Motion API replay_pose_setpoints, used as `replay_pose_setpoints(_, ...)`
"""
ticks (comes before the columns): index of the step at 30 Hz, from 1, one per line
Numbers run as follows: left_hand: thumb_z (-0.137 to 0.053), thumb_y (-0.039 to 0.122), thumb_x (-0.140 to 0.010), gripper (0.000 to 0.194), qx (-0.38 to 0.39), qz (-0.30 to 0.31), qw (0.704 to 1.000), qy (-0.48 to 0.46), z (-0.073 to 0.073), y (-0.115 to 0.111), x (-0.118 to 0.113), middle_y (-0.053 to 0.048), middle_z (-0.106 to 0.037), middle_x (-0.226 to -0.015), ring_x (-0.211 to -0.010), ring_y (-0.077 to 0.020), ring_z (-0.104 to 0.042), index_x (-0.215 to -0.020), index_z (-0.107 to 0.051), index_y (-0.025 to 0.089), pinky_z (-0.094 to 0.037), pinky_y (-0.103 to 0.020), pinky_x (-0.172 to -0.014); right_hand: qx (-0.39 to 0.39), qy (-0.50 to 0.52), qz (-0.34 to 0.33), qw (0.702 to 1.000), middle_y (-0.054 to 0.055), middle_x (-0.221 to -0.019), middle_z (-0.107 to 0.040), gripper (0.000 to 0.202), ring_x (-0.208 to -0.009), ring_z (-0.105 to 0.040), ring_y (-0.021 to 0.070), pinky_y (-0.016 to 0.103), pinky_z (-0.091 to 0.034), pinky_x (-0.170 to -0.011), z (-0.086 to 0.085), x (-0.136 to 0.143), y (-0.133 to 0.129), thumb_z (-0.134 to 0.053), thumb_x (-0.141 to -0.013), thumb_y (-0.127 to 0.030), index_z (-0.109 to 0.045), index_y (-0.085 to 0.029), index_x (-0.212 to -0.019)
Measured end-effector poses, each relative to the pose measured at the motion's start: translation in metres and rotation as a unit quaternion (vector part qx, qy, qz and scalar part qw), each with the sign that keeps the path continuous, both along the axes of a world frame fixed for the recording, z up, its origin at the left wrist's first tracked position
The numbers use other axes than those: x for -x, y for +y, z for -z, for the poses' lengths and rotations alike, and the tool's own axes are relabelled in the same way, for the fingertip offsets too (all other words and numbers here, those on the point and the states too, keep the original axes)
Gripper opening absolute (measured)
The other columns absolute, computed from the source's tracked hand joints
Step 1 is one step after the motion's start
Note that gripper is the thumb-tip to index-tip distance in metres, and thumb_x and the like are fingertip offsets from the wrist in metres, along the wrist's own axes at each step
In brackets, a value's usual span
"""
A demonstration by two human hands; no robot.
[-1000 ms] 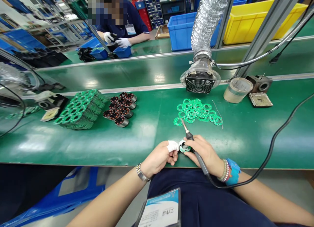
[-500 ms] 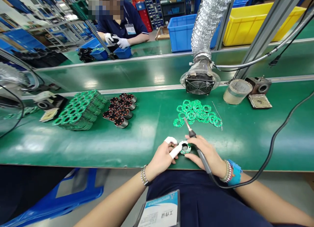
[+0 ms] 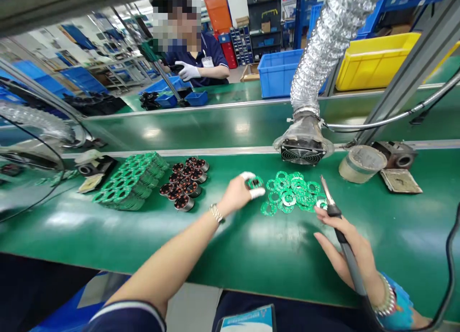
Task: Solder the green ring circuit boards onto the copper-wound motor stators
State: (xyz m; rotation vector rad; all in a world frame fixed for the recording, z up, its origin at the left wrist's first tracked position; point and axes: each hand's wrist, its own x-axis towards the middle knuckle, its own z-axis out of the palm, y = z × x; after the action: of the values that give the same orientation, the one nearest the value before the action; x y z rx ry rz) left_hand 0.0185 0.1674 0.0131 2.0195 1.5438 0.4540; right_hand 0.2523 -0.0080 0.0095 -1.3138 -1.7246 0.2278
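1 PCB (image 3: 256, 182) in L hand (image 3: 237, 193), iron (image 3: 348, 250) in R (image 3: 363, 250)

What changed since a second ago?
Left hand moved forward, carrying the green-topped part to the left of the loose boards. Right hand moved right, away from that part, still holding the soldering iron. Copper-wound parts and stacked boards stayed put.

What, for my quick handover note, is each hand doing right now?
Left hand: closed, holding a small round part with a green top.
Right hand: holding a soldering iron, thumb spread away.
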Motion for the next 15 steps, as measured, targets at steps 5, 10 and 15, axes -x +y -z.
replay_pose_setpoints(5, -0.074, 0.039, -0.062, 0.051, -0.034, -0.114, 0.991, 0.052, -0.002, 0.154, -0.018, -0.012, -0.066, -0.101, -0.092, -0.0235, -0.061, -0.103, -0.058, 0.013, -0.045, -0.031, -0.080, 0.019, -0.023, 0.061, 0.998, 0.010, -0.119, -0.060, 0.038, -0.109, -0.058, 0.0225, 0.037, -0.045, -0.097, 0.015, -0.013, 0.014, -0.061, -0.079, -0.015, -0.047, -0.020, -0.114)
replay_pose_setpoints(10, -0.067, 0.038, -0.070, 0.055, -0.027, -0.152, 0.985, 0.073, 0.022, 0.216, -0.032, -0.016, -0.060, -0.114, -0.105, -0.0271, -0.056, -0.115, -0.050, 0.011, -0.042, -0.035, -0.088, 0.079, -0.041, 0.142, 0.986, 0.011, -0.124, -0.057, 0.039, -0.108, -0.059, 0.0221, 0.034, -0.050, -0.091, 0.020, -0.020, 0.023, -0.058, -0.081, -0.019, -0.044, -0.019, -0.117)
replay_pose_setpoints(15, -0.066, 0.038, -0.071, 0.075, -0.075, -0.085, 0.988, 0.107, 0.015, 0.188, -0.014, -0.020, -0.050, -0.126, -0.114, -0.0319, -0.050, -0.133, -0.034, 0.011, -0.039, -0.038, -0.095, 0.134, -0.124, 0.113, 0.977, 0.013, -0.134, -0.047, 0.046, -0.119, -0.051, 0.0248, 0.041, -0.047, -0.096, 0.022, -0.037, 0.024, -0.054, -0.083, -0.020, -0.037, -0.020, -0.126)
